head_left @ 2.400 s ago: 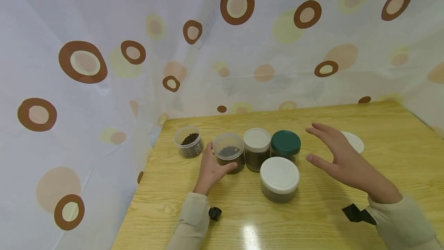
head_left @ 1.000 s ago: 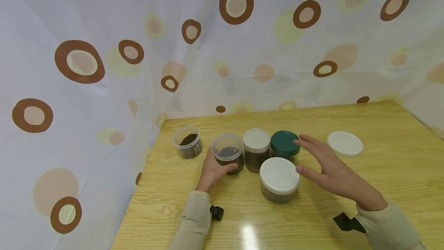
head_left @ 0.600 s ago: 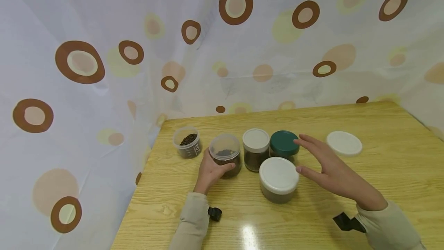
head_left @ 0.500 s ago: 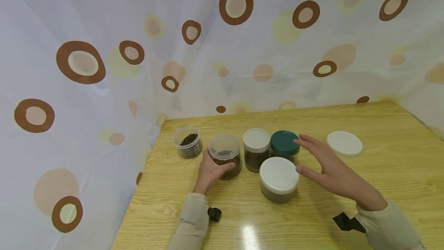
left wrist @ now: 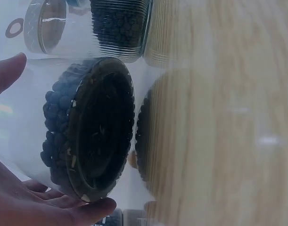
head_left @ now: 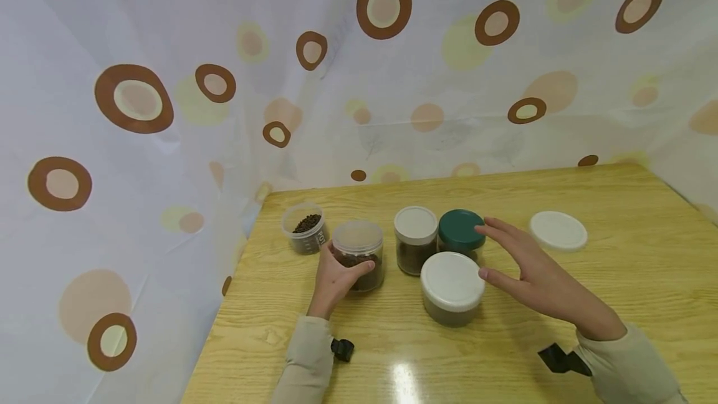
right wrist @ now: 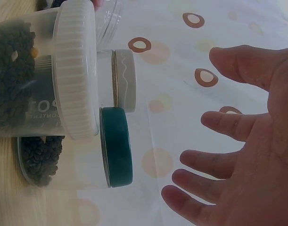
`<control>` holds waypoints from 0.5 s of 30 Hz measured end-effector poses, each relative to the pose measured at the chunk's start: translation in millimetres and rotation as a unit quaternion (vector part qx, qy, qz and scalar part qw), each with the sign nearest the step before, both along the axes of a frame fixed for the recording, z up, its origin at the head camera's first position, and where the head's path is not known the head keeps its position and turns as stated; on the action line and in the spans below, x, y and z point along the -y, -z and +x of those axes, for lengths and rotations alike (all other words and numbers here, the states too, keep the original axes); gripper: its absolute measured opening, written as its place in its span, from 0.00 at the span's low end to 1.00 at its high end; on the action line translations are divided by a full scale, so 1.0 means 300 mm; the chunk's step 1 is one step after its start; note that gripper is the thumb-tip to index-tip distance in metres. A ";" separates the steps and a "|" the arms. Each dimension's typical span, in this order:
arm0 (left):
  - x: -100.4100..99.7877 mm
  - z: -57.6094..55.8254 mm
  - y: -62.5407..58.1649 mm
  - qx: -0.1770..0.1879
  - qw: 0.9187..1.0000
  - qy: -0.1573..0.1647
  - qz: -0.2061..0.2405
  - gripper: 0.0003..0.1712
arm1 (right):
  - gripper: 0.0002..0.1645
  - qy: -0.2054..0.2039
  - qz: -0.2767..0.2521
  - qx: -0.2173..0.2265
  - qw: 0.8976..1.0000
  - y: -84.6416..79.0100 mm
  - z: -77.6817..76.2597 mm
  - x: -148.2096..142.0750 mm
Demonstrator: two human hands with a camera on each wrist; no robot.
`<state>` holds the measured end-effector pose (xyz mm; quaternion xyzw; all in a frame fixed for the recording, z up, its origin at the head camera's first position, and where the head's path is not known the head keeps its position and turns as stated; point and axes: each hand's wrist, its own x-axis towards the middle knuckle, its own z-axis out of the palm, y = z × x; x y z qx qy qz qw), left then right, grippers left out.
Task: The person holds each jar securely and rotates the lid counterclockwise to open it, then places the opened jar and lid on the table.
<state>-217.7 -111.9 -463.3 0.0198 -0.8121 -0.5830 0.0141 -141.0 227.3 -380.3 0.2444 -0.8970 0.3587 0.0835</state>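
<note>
Dark-filled clear jar: inside left grip, curled round its side; just off the bench, below centre in the head view. Step, seemingly: carrying. Farther right: right grip, wide, holding nothing, near white-lidded tub. Next move's call: level, steady handling.

Five containers in all: one open tub, one clear jar, one white-capped jar, one green-capped jar and one white-lidded tub. Three fitted lids show in colour, two white and one green; one loose lid lies on the one surface. Two grips: one left grip, one right grip.
</note>
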 end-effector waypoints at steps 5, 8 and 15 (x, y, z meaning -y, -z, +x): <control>0.010 0.006 -0.006 -0.010 1.000 0.010 0.008 0.57 | 0.40 0.000 -0.001 0.002 1.000 -0.002 0.002 0.003; 0.014 0.012 -0.015 -0.017 0.999 0.014 0.024 0.56 | 0.40 0.000 0.000 0.005 1.000 -0.003 0.003 0.004; 0.021 0.037 -0.048 -0.088 0.994 0.036 0.050 0.54 | 0.40 -0.001 0.000 0.008 1.000 -0.004 0.007 0.007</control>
